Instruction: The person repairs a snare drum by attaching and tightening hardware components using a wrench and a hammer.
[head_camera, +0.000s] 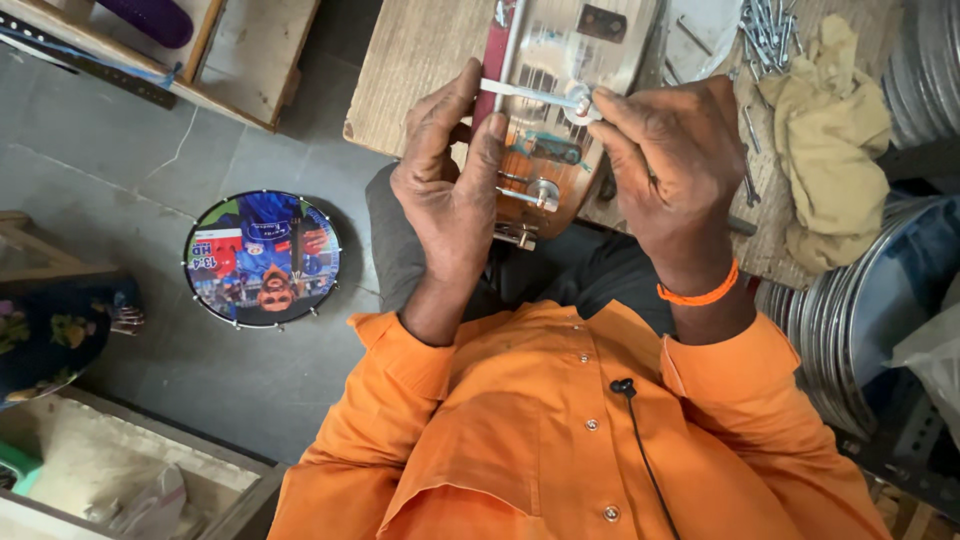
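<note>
Head: hands (560, 170) on shiny metal shell (570, 50)

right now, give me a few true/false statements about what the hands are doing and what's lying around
1. The left hand grips the side of a shiny metal drum shell. True.
2. The right hand pinches a metal rod at the shell. True.
3. A round printed drum lies on the wooden bench. False: it lies on the grey floor.
4. A blue cloth lies beside the nails. False: the cloth by the nails is yellowish.
</note>
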